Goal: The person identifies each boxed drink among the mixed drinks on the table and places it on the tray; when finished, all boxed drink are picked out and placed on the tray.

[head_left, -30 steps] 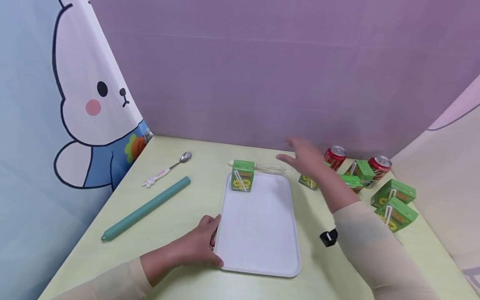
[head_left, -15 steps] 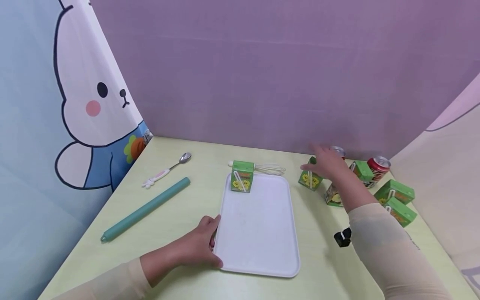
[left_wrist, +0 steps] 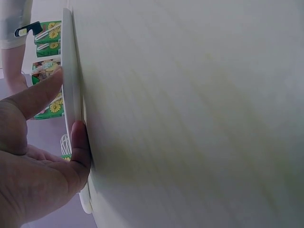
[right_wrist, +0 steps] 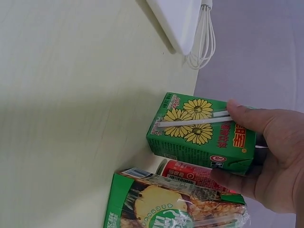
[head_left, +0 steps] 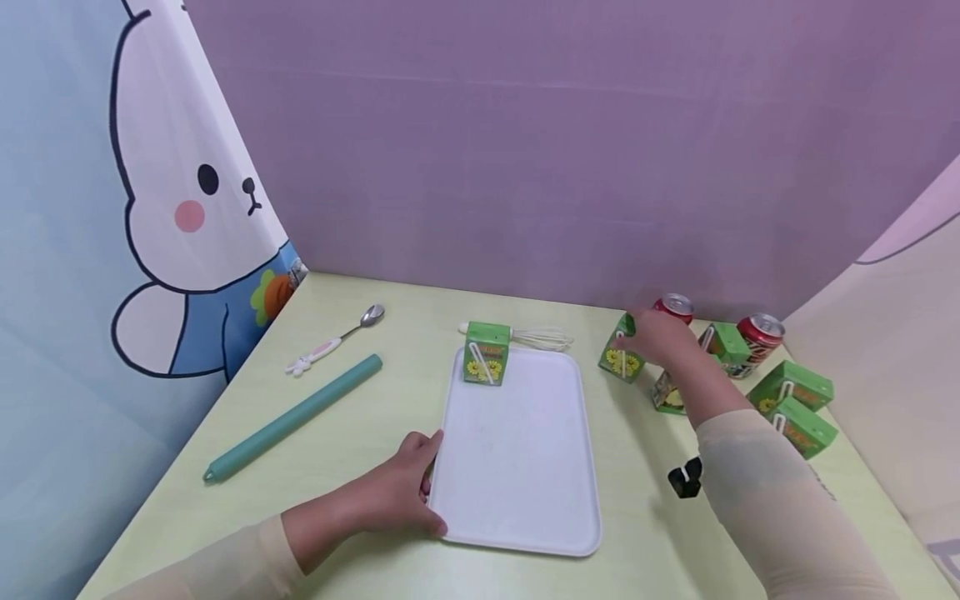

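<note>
In the head view my left hand [head_left: 401, 492] grips the near left edge of a white tray [head_left: 517, 467]. The left wrist view shows its fingers [left_wrist: 80, 147] at the tray's rim [left_wrist: 70, 57]. At the back right, my right hand [head_left: 660, 337] holds a green juice box [head_left: 621, 362] with yellow flowers and a straw, upright on the table. Its thumb lies on the front of the box [right_wrist: 190, 126] in the right wrist view, with other fingers around the far side. Another such juice box [head_left: 486, 354] stands on the tray's far left corner.
Beside the right hand are a pineapple drink carton [head_left: 667, 393], two red cans [head_left: 761, 333] and more green boxes [head_left: 795, 387]. A whisk [head_left: 540, 337] lies behind the tray. To the left lie a spoon [head_left: 337, 340] and a teal rod [head_left: 292, 418].
The right hand has moved right and down from above the table onto the juice box, and its fingers have closed around it. The left hand and tray stay put.
</note>
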Demonstrator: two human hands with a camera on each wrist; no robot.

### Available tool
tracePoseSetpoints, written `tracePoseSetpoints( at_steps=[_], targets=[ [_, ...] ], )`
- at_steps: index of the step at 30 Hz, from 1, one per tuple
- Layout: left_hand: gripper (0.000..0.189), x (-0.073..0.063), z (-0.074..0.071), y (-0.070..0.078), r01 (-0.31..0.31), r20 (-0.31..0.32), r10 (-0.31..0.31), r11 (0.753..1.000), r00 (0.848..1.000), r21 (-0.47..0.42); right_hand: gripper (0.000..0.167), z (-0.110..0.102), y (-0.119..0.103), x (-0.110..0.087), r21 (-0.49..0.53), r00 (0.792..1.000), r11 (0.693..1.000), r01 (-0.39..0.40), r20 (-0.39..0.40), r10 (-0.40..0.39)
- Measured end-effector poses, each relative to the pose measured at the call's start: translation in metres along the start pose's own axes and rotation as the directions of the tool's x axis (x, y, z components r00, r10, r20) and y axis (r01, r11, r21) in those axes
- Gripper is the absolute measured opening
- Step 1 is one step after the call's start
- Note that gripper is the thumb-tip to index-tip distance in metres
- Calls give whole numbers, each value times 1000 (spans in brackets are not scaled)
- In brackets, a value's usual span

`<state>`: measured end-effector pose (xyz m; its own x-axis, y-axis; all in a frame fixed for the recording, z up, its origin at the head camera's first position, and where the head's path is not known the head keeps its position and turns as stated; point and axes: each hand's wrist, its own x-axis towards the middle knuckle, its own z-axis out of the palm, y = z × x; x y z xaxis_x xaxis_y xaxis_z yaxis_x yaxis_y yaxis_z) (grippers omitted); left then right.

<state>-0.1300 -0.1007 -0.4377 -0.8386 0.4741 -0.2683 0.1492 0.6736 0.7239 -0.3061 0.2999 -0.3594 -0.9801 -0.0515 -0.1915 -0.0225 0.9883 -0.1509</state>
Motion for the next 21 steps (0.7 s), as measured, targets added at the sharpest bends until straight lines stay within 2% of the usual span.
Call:
tracePoseSetpoints(
  at_steps=[9,15,21],
  targets=[
    [122,2,0,-2,1,2,-1,1000,1000,23,82,-4,-3,-4,-15,998,999,47,-50,-48],
    [122,2,1,-3,-7,-1,7,1000,1000,11,71,-14,-21,-16,-32,982,990,139,-125,-142],
    [122,1,0,-1,-7,1,7,1000,1000,2,61,-13,-42,-23,-20,964,976,217,-151,-217]
  ],
)
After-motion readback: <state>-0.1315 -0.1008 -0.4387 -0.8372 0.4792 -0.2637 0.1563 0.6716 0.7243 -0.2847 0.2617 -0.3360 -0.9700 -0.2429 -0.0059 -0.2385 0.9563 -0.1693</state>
